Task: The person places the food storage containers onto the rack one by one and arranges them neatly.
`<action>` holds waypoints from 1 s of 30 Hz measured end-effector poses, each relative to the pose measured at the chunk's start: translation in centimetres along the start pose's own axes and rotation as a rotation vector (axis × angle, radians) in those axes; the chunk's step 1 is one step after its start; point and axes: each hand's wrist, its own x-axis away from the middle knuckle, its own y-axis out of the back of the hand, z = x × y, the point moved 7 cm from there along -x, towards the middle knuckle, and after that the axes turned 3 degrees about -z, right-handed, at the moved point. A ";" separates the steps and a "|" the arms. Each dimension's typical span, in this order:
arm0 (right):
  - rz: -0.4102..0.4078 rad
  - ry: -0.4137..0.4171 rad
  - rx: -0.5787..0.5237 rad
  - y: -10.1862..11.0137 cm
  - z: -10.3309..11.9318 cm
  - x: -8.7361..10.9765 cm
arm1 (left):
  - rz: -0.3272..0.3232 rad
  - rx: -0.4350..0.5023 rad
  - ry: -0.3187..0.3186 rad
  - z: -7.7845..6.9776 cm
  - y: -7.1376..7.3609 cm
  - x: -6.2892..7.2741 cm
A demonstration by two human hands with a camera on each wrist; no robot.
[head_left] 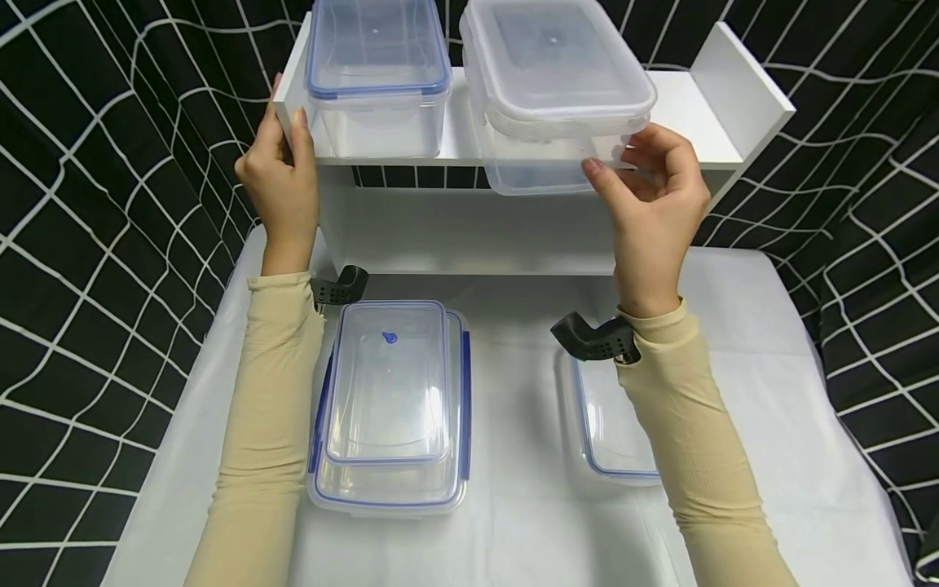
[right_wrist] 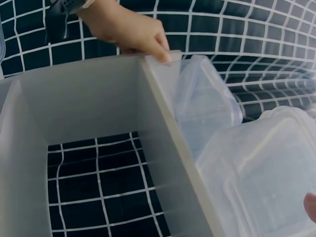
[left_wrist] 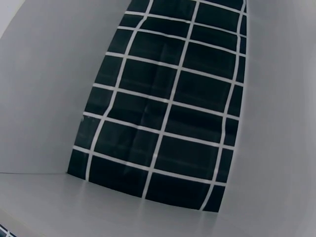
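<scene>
White-lidded plastic container (head_left: 561, 65) is overhung past the front edge of the shelf (head_left: 689, 114), pinched near its right corner by the right hand (head_left: 660, 183); the left side panel (head_left: 293, 86) is gripped by the left hand (head_left: 282, 175); if the pinch slips, the container could be tipped off

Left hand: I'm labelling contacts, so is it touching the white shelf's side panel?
Touching. The head view shows the left hand pinching the side panel at its front end, thumb inside and fingers outside.
</scene>
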 end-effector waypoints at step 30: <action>0.132 0.072 0.074 -1.7 -1.9 -0.4 | 0.022 0.053 -0.045 -0.4 0.1 0.5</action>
